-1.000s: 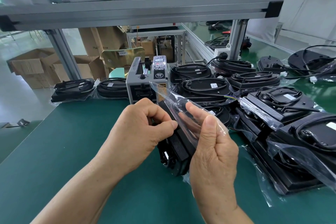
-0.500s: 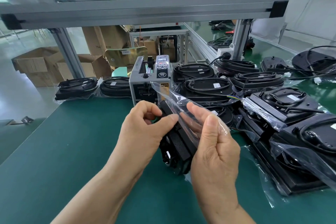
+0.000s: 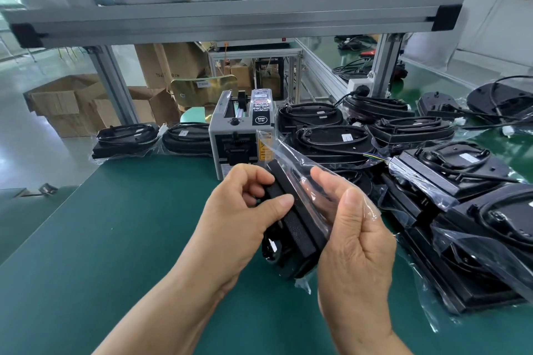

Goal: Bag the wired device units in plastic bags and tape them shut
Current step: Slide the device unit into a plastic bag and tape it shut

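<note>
A green table (image 3: 86,239) is stretching out beneath and to the left of the fingers (image 3: 251,174). Above and beyond them, a grey metal beam (image 3: 230,20) is spanning the bench, with a metal post (image 3: 115,86) standing under its left end, and blurred clutter is lying on top. Far left of the fingers, open cardboard boxes (image 3: 66,104) are sitting on a pale glossy floor (image 3: 26,153) that is catching daylight. Straight beyond the fingers, what may be a yellow chair back (image 3: 202,86) is showing. Far up to their right, a white wall (image 3: 504,32) is closing the room.
</note>
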A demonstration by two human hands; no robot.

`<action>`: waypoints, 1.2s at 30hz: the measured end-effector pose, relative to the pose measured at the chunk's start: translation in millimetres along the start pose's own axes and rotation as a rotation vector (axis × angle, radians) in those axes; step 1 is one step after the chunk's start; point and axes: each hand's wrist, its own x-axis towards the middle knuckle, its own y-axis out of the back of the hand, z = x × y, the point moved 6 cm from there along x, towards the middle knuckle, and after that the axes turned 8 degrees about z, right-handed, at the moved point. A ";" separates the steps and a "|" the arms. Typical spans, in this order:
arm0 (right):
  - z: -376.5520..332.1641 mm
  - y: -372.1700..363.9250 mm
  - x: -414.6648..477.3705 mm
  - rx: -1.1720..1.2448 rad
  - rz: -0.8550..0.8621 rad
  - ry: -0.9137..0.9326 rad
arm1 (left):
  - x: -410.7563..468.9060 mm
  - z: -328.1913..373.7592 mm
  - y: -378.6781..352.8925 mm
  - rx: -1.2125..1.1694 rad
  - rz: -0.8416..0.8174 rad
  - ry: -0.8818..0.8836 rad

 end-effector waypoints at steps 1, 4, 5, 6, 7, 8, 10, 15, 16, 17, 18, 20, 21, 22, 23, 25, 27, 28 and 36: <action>0.2 0.6 -0.6 0.007 0.002 0.001 | -1.0 0.3 0.0 0.019 0.009 -0.016; 3.3 2.1 -0.7 0.041 0.013 -0.005 | -6.1 4.5 -0.4 0.105 0.040 -0.099; 5.6 1.1 0.3 0.056 0.010 -0.017 | -7.0 7.6 -0.9 0.151 0.051 -0.148; 8.8 -0.2 1.7 0.072 0.003 -0.036 | -7.0 10.9 -1.7 0.195 0.062 -0.203; 13.3 -2.1 3.5 0.084 -0.008 -0.057 | -6.3 14.2 -2.7 0.232 0.074 -0.256; 18.6 -4.2 5.3 0.094 -0.021 -0.081 | -4.9 16.8 -3.5 0.263 0.085 -0.305; 31.0 -6.0 8.1 0.111 -0.041 -0.132 | -2.1 17.4 -4.7 0.323 0.102 -0.377; 49.5 11.7 3.4 0.305 -0.131 -0.301 | -10.2 -4.7 3.1 0.290 0.096 -0.379; 48.6 16.9 0.7 0.349 -0.159 -0.351 | -14.5 -10.1 6.8 0.265 0.113 -0.365; 45.0 23.6 -1.5 0.362 -0.187 -0.369 | -18.8 -16.3 10.5 0.233 0.136 -0.339; 39.1 31.6 -3.7 0.315 -0.212 -0.347 | -23.4 -23.3 13.2 0.196 0.152 -0.298; 20.3 39.3 -10.0 -0.035 -0.332 -0.174 | -32.3 -38.7 11.9 0.138 0.126 -0.198; 13.7 37.0 -16.4 -0.286 -0.414 -0.069 | -37.1 -44.5 8.4 0.129 0.093 -0.171; 10.7 35.5 -23.0 -0.503 -0.452 0.023 | -42.2 -48.2 4.5 0.131 0.063 -0.165; 8.0 33.9 -28.4 -0.631 -0.442 0.086 | -47.1 -49.8 1.2 0.138 0.046 -0.176; 1.4 31.7 -34.9 -0.697 -0.348 0.168 | -56.0 -50.1 -4.5 0.178 0.044 -0.228; -3.8 30.0 -36.6 -0.739 -0.282 0.272 | -64.0 -48.2 -9.4 0.243 0.054 -0.304; -6.8 28.6 -35.9 -0.756 -0.257 0.342 | -67.4 -47.2 -10.7 0.267 0.059 -0.336; -6.6 48.5 -23.9 -0.450 -0.104 0.070 | -70.5 -68.6 -8.7 0.360 0.069 -0.236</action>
